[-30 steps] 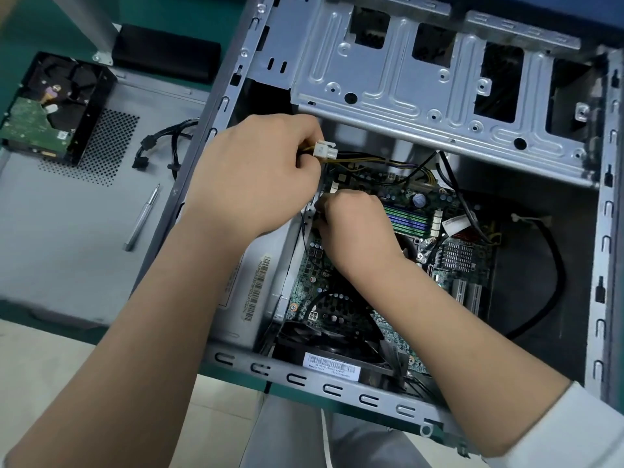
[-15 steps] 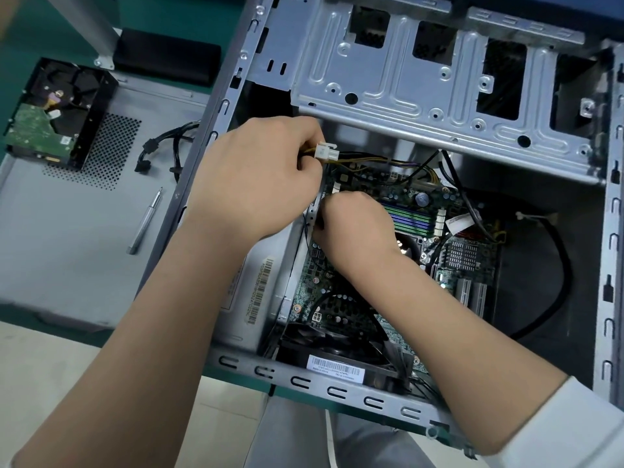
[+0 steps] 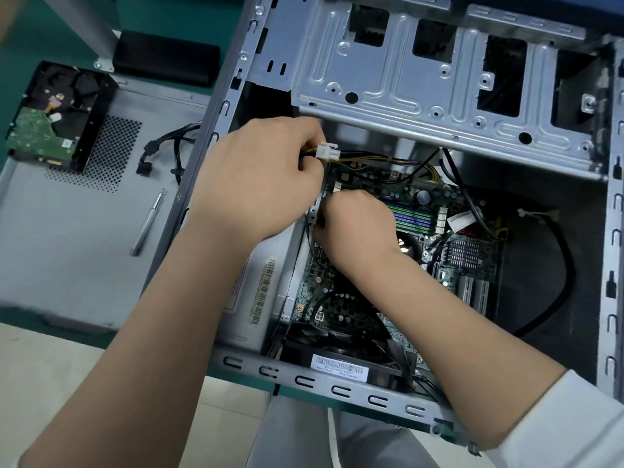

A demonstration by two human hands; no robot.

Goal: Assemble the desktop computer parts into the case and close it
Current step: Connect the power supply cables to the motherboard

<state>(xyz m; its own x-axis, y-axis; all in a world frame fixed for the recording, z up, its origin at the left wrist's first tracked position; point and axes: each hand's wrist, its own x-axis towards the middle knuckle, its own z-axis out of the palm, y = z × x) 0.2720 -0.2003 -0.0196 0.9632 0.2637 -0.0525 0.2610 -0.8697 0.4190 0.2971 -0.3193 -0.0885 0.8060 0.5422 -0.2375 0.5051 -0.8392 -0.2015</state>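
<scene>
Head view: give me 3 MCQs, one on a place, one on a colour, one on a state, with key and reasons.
1. Where does the hard drive lie?
A. in the drive cage
B. on the grey side panel left of the case
C. on the motherboard

2. What colour is the connector held by the left hand?
A. white
B. red
C. blue

3. What state is the case in?
A. closed
B. open, motherboard exposed
C. upside down

Key: 1 B, the drive rests on the side panel outside the case; 2 A, the plug at the fingertips is white; 3 B, the motherboard shows.

Left hand [image 3: 260,177] pinching white connector [image 3: 327,152], right hand [image 3: 354,228] curled over motherboard [image 3: 398,251], open case [image 3: 439,96]
</scene>
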